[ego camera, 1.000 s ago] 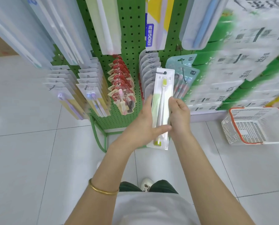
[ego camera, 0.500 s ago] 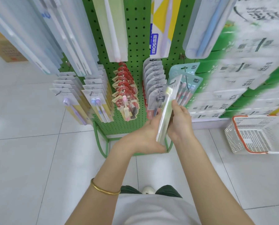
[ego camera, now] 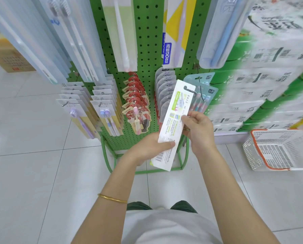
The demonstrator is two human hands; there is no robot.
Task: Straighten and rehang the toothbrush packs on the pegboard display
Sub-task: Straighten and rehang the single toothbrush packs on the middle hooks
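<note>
I see toothbrush pack centre frame, printed back toward camera, tilted, in front of green pegboard lower rows, left hand grip curled round its lower half, thumb across it, right hand grip pinching its right edge, white basket on floor at right

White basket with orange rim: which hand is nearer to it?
Right. The right hand sits left of the basket; the left hand, holding the toothbrush pack, is farther left.
</note>
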